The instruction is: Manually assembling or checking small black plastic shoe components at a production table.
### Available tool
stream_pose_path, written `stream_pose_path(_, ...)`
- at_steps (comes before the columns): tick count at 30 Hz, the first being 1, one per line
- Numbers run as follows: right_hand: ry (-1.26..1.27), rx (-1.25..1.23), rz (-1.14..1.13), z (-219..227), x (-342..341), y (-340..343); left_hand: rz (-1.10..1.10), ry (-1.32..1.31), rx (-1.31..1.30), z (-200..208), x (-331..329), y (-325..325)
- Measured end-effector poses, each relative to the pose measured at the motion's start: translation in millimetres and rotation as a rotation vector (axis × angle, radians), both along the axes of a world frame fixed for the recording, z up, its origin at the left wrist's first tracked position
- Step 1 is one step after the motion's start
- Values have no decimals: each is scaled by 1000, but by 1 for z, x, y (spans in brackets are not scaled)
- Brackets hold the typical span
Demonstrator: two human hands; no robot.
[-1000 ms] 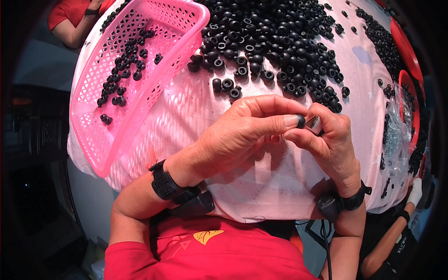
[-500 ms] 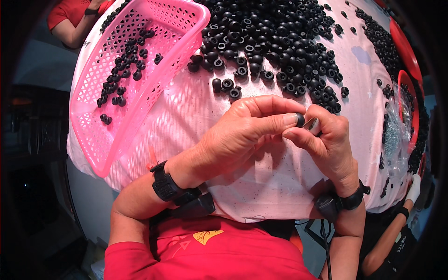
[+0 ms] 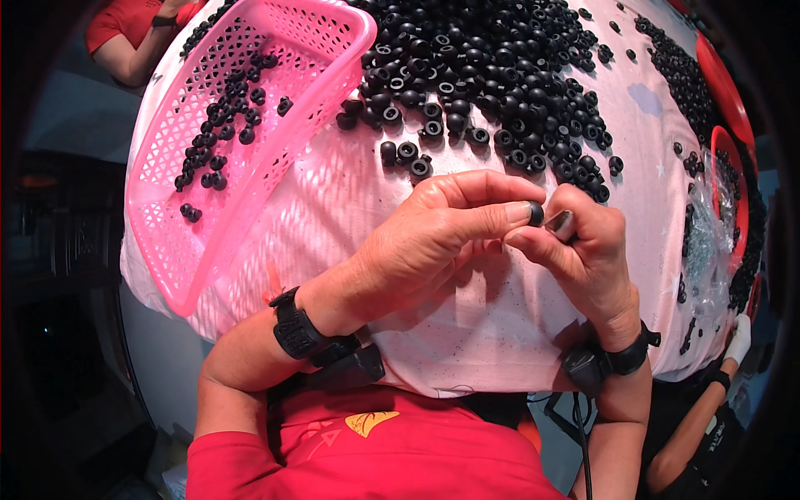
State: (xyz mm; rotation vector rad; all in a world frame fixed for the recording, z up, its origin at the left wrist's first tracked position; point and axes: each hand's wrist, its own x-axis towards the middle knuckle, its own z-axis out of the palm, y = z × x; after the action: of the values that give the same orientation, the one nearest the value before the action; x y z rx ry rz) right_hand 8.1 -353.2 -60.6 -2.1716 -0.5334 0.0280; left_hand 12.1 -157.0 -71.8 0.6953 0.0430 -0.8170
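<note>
Between the thumb and fingers of my left hand is pinched a small black round knob-like piece. My right hand meets it from the right, closed on a small, shiny, flat metal piece with a dark edge; most of it is hidden by the fingers, so its kind is unclear. The fingertips of both hands are close together over the cloth. Just beyond them lies a large heap of the same black pieces, several showing a ringed hollow end.
A pink perforated plastic basket with some black pieces in it stands at the left. To the right are red trays, more black pieces and clear plastic bags. A pale patterned cloth covers the table. Two other people show at the edges.
The metal piece in my right hand has tilted slightly. Both hands otherwise keep their place, and the left still grips the black knob-like piece. The basket appears shifted very slightly.
</note>
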Motion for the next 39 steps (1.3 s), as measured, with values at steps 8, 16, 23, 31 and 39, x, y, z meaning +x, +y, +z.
stream_pose_path(8,-145,218,-83,5,-5,4,52,-28,-17,-5,4,0)
stream_pose_path(16,159,442,-102,6,-3,1,7,-58,16,-5,4,1)
stream_pose_path(23,247,464,-146,11,-4,0,-28,-15,-11,-1,4,1)
stream_pose_path(31,108,355,-17,8,-3,-1,-35,-21,-35,-14,6,1)
stream_pose_path(39,-62,206,-38,4,-2,-3,-9,-155,148,4,4,-2)
